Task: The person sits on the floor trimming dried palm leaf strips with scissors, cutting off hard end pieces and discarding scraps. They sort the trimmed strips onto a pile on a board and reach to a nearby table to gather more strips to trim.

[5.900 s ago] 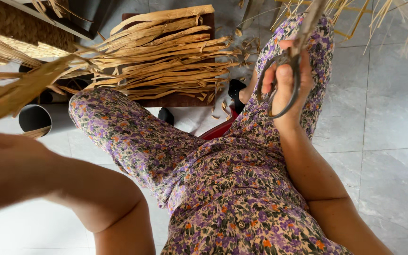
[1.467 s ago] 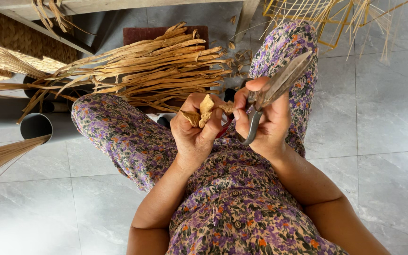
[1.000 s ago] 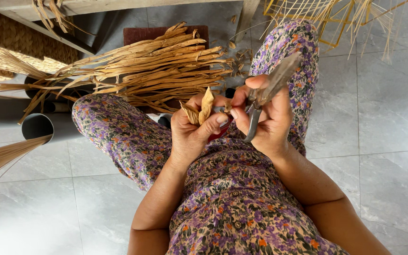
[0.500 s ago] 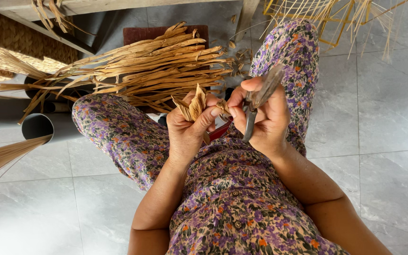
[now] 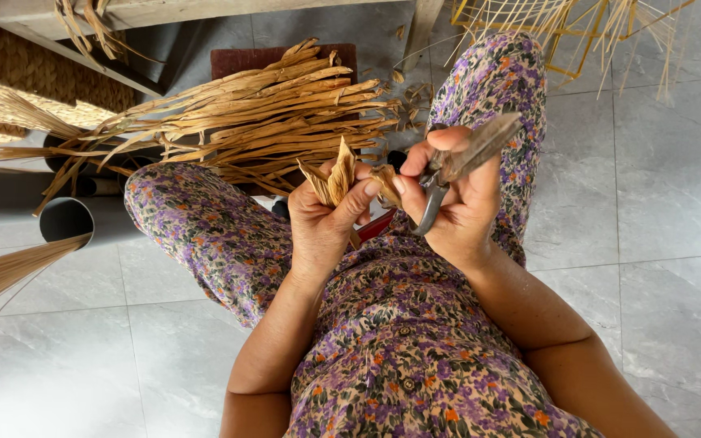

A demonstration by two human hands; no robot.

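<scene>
Scissors (image 5: pixel 456 166) are resting in my closed right hand (image 5: pixel 456 203), blades angled clear, while my left hand (image 5: pixel 326 219) is pinching folded dried leaf strips (image 5: pixel 336 174) upright at centre frame for shaping.

Dried leaf bundle (image 5: pixel 261 113) — grey pipes (image 5: pixel 66 219), bamboo frame (image 5: pixel 594 24).

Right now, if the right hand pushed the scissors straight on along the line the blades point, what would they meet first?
Probably the person's raised knee: the scissors in the right hand point up and right, across that floral-clothed leg. Beyond it stands the frame of thin yellow sticks. Depth is unclear, so the blades might pass above the knee.
</scene>
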